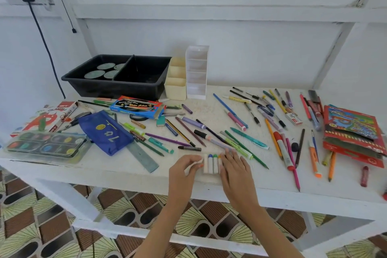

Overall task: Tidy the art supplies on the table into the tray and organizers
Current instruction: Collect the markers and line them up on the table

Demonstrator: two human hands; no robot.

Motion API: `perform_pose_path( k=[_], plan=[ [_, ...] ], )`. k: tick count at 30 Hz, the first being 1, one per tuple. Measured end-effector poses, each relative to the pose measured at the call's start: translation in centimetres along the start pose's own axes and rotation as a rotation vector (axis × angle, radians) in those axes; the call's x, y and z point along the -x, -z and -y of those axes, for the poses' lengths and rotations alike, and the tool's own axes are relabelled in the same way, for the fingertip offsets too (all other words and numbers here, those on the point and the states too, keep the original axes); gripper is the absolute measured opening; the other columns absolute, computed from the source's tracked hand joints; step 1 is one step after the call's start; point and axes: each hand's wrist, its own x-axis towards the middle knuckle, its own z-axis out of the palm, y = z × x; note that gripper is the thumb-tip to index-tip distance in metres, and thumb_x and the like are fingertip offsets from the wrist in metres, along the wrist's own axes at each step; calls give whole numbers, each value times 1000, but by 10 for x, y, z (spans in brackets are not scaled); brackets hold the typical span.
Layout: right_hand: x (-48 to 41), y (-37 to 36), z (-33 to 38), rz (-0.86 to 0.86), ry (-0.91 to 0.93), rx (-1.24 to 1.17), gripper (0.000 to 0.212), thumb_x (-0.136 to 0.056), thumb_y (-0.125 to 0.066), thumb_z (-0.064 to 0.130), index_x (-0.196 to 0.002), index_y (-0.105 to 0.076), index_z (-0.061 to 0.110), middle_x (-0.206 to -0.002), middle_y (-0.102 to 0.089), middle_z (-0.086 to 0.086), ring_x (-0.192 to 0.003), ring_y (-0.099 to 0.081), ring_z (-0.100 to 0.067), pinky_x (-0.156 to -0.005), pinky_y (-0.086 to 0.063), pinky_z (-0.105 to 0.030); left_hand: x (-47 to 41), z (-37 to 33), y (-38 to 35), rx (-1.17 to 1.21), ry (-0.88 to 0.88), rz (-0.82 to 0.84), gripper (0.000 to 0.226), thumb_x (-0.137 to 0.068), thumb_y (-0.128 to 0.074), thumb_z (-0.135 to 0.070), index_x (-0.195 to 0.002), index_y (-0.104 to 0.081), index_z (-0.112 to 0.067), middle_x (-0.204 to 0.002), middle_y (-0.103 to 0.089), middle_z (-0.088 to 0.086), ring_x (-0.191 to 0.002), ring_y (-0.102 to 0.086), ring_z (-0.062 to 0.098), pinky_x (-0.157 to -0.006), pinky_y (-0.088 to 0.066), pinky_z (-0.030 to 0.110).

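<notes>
Several short white markers (211,164) with blue, green and orange caps lie side by side near the table's front edge. My left hand (184,168) pinches one white marker with an orange tip just left of that row. My right hand (235,168) rests flat with straight fingers against the row's right side. A black two-part tray (117,85) stands at the back left, with a cream organizer (176,88) and a white tiered organizer (196,90) beside it. Pens, pencils and markers (240,123) are scattered across the white table (125,174).
A watercolour palette (47,145), a blue pencil case (105,132) and a steel ruler (143,157) lie at the left. A blue paint box (137,107) sits in front of the tray. Red colour-pencil packs (354,132) lie at the right. A black cable (45,48) hangs at the wall.
</notes>
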Motion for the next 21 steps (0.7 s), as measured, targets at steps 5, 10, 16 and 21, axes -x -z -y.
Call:
perform_pose_path(
  k=[5, 10, 16, 21],
  plan=[
    [2, -3, -2, 2, 9, 30, 59, -102, -10, 36, -132, -52, 8, -141, -47, -7, -137, -35, -22, -113, -16, -34, 5, 8, -1, -119, -168, 132, 20, -82, -61, 12, -95, -66, -1, -103, -62, -3, -103, -54, -11, -82, -47, 8],
    [3, -4, -3, 3, 31, 51, 58, -103, -9, 35, -134, -50, 8, -142, -46, -7, -138, -33, -21, -114, -15, -33, 3, 16, 7, -82, -109, 265, 24, -88, -54, 8, -100, -63, -10, -112, -58, -6, -110, -53, -5, -89, -49, 17],
    [3, -2, -2, -2, 41, 51, 58, -103, -9, 33, -133, -51, 6, -141, -48, -9, -137, -34, -23, -114, -16, -34, 4, 17, 9, -109, -42, 346, 29, -93, -41, 8, -118, -54, 8, -116, -55, -3, -97, -59, -5, -84, -47, 12],
    [4, -3, -4, -5, 57, 47, 56, -103, -11, 33, -135, -49, 6, -143, -46, -9, -139, -32, -23, -115, -16, -35, 4, 13, 7, -187, -122, 328, 25, -93, -47, 2, -116, -57, 3, -115, -53, -3, -105, -51, -10, -90, -36, 1]
  ],
)
